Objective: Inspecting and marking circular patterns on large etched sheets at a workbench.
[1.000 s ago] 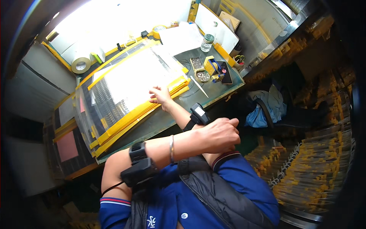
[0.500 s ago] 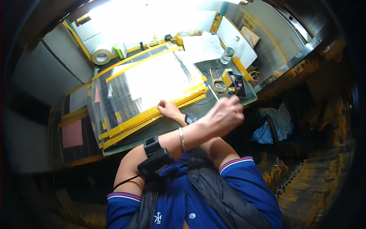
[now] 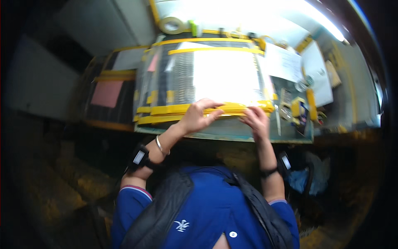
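Observation:
A stack of clear plastic sheets edged with yellow tape [image 3: 166, 110] lies on the table in front of me. Rows of small dark marks and a bright white area show through the top sheet. At the stack's front edge is my left hand [image 3: 198, 117], its thumb and forefinger apart with the yellow strip between them. Farther right along this edge, my right hand [image 3: 258, 122] has its fingers bent and closed on the taped border. A slim white stick [image 3: 278, 123] lies on the table to the right of that hand.
A tape roll [image 3: 172, 25] stands at the back left. Written papers [image 3: 284, 62], a clear bottle [image 3: 302, 85] and a yellow-and-blue holder [image 3: 298, 108] are at the right. To the left are further taped sheets with a pink paper [image 3: 107, 93].
My left arm, crossed over to the right holding the white stick, has come back to the stack. The stick is now on the table. My right hand has moved right along the front edge.

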Demonstrator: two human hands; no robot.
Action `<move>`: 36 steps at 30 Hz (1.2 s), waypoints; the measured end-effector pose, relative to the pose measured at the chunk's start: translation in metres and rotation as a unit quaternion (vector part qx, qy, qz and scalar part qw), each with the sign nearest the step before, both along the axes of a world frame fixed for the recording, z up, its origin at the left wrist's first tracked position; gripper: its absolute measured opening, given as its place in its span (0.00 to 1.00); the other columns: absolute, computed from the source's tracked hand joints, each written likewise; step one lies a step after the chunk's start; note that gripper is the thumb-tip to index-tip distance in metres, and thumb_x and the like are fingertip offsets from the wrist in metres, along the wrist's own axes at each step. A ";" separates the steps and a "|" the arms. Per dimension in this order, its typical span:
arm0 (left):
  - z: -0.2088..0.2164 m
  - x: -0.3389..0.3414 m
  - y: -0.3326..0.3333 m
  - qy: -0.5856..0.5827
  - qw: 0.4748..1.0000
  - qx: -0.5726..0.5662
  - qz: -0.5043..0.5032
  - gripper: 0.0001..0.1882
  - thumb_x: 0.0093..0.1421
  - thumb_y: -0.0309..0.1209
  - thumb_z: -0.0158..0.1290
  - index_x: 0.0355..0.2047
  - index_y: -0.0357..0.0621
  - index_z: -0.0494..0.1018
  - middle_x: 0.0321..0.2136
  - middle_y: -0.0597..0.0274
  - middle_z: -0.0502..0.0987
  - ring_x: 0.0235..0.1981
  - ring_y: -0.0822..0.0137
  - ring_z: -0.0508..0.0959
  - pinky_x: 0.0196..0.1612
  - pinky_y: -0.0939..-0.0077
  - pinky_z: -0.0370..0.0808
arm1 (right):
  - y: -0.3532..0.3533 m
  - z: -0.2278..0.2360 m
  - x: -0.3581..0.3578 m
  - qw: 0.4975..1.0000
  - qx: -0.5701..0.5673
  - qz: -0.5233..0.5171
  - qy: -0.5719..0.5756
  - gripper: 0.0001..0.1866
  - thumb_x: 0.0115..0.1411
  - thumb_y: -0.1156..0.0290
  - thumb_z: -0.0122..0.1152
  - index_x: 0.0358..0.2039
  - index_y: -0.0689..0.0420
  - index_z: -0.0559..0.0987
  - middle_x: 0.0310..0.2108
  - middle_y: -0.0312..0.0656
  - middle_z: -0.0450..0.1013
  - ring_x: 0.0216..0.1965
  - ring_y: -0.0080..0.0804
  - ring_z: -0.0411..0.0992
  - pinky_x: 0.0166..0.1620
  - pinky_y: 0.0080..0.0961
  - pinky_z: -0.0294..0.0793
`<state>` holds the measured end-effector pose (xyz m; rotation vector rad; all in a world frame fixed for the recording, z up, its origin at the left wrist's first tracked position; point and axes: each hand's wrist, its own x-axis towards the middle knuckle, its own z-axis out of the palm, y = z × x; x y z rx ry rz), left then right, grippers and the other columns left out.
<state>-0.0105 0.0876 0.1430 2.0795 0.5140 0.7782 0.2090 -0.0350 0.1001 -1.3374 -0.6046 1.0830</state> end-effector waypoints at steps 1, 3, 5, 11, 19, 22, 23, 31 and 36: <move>-0.045 -0.023 0.019 0.073 0.983 -0.124 0.113 0.10 0.57 0.29 0.55 0.37 0.37 0.78 0.32 0.55 0.79 0.33 0.64 0.79 0.39 0.71 0.75 | -0.021 0.001 -0.001 0.995 -0.002 -0.070 0.065 0.12 0.60 0.71 0.58 0.43 0.61 0.73 0.34 0.40 0.73 0.34 0.23 0.72 0.39 0.22 0.76; -0.097 -0.033 0.046 0.091 0.970 0.002 0.225 0.07 0.55 0.29 0.55 0.31 0.38 0.78 0.25 0.55 0.79 0.26 0.69 0.78 0.32 0.74 0.74 | -0.050 -0.042 0.004 0.987 0.016 -0.066 -0.145 0.10 0.59 0.73 0.60 0.40 0.60 0.75 0.33 0.37 0.73 0.30 0.20 0.71 0.36 0.17 0.72; -0.119 -0.023 0.061 0.059 0.973 -0.068 0.214 0.08 0.55 0.29 0.55 0.31 0.38 0.78 0.24 0.57 0.79 0.25 0.69 0.79 0.31 0.74 0.75 | -0.045 -0.036 -0.029 0.981 0.034 0.069 -0.177 0.07 0.58 0.75 0.61 0.37 0.60 0.76 0.32 0.34 0.72 0.29 0.17 0.70 0.34 0.14 0.70; -0.089 0.056 0.036 0.102 0.991 -0.074 0.042 0.11 0.54 0.33 0.53 0.34 0.42 0.78 0.29 0.50 0.80 0.32 0.57 0.81 0.38 0.68 0.76 | 0.015 0.082 -0.123 0.795 0.345 0.236 -0.440 0.13 0.46 0.83 0.64 0.35 0.58 0.78 0.33 0.41 0.75 0.34 0.41 0.72 0.38 0.32 0.72; -0.118 0.106 -0.035 0.156 0.985 -0.013 -0.077 0.07 0.52 0.30 0.52 0.31 0.44 0.77 0.29 0.51 0.79 0.34 0.50 0.78 0.37 0.60 0.75 | 0.035 0.112 -0.173 0.638 0.424 0.400 -0.503 0.21 0.43 0.71 0.63 0.42 0.51 0.79 0.33 0.34 0.72 0.48 0.33 0.67 0.60 0.46 0.51; -0.126 0.111 -0.057 0.173 0.973 -0.022 -0.152 0.07 0.51 0.29 0.52 0.30 0.43 0.77 0.27 0.51 0.78 0.32 0.50 0.78 0.36 0.59 0.74 | 0.028 0.111 -0.170 0.647 0.408 0.381 -0.520 0.13 0.47 0.69 0.59 0.36 0.55 0.77 0.31 0.37 0.69 0.46 0.33 0.66 0.62 0.48 0.48; -0.132 0.112 -0.060 0.166 0.971 -0.021 -0.168 0.07 0.51 0.29 0.52 0.30 0.43 0.76 0.27 0.51 0.78 0.32 0.49 0.78 0.36 0.58 0.74 | 0.027 0.110 -0.170 0.619 0.397 0.365 -0.570 0.11 0.48 0.69 0.57 0.33 0.56 0.76 0.31 0.38 0.69 0.46 0.34 0.66 0.62 0.48 0.48; -0.131 0.112 -0.076 0.138 0.980 0.018 -0.142 0.06 0.54 0.29 0.51 0.31 0.41 0.75 0.28 0.52 0.77 0.33 0.49 0.77 0.36 0.58 0.74 | 0.023 0.105 -0.167 0.637 0.270 0.233 -0.684 0.07 0.51 0.68 0.54 0.29 0.56 0.73 0.30 0.41 0.66 0.45 0.37 0.65 0.61 0.51 0.44; -0.132 0.123 -0.098 0.138 0.971 0.047 -0.188 0.05 0.53 0.28 0.51 0.28 0.42 0.73 0.26 0.50 0.75 0.31 0.46 0.76 0.33 0.56 0.73 | 0.017 0.107 -0.164 0.637 0.255 0.263 -0.679 0.08 0.48 0.70 0.54 0.30 0.57 0.74 0.31 0.41 0.67 0.44 0.38 0.65 0.61 0.50 0.46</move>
